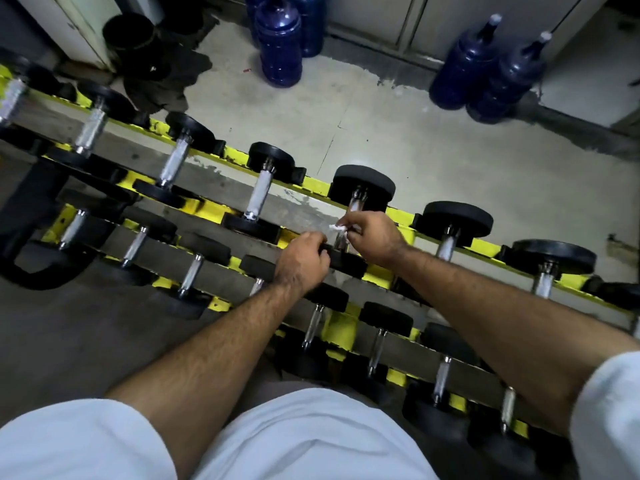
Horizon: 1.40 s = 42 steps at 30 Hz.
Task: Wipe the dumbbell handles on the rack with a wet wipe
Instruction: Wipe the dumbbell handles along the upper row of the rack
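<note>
Right hand [372, 239] pinching wipe [337, 227] against handle [356, 202]; left hand [301, 259], fingers curled, gripping near weight head [346, 263].

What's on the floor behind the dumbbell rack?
Behind the dumbbell rack the concrete floor holds dark blue water jugs, two more further right, and black buckets beside a dark cloth. The rack covers the floor directly under its rails.
</note>
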Tool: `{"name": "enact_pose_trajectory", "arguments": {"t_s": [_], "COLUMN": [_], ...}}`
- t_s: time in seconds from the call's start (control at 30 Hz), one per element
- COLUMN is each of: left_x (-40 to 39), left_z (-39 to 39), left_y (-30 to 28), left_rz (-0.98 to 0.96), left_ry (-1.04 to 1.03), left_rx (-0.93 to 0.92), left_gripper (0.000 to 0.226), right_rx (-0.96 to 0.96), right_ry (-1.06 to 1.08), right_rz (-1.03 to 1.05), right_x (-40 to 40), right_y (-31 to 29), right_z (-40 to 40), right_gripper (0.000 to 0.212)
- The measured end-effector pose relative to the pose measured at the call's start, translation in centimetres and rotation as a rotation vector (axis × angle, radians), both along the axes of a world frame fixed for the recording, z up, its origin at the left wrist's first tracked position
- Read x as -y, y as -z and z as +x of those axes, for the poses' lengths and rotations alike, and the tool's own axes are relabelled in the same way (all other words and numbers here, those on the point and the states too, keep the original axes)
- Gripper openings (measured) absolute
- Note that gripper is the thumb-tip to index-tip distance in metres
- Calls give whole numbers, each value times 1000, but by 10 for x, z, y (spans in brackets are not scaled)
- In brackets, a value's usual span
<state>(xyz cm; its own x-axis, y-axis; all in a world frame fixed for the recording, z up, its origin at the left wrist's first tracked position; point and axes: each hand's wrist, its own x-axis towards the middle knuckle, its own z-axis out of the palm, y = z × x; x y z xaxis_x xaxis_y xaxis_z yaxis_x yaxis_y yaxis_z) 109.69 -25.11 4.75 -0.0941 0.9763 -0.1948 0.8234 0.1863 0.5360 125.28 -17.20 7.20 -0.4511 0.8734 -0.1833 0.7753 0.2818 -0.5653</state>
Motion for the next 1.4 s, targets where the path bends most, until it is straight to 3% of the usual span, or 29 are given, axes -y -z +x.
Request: {"name": "enact_pose_trajectory", "arguments": {"t_s": [0.1, 0.2, 0.3, 0.43, 0.63, 0.83, 1.03, 1.17, 1.3, 1.4], "left_x": [3, 8, 9, 3, 2, 4, 3, 3, 3, 4], "left_z": [17, 29, 35, 32, 16, 15, 15, 16, 17, 18], "left_y": [1, 7, 12, 14, 14, 16, 14, 14, 15, 14], "left_rz": [12, 7, 1, -53, -49, -38, -48, -53, -48, -47], "left_ry": [-17, -11, -38, -89, -94, -108, -117, -123, -130, -141], "left_rx": [42, 5, -21, 24, 104, 165, 161, 170, 168, 159], "left_gripper": [26, 45, 59, 62, 57, 60, 60, 62, 62, 61], "right_rx": [-41, -48, -10, 9, 21, 138, 212, 194, 157, 147], "right_ry": [-4, -40, -216, -334, -380, -763, -553, -830, -600, -801], "right_rz": [38, 106, 190, 306, 411, 393, 364, 386, 360, 350], "right_x": [-1, -6, -9, -25, -61, -57, -53, -55, -76, -37], "right_y": [5, 14, 22, 31, 57, 84, 79, 88, 80, 96], "right_z": [15, 23, 29, 39, 36, 43, 44, 55, 50, 49], "right_gripper": [26, 34, 44, 49, 36, 53, 64, 58, 61, 61]}}
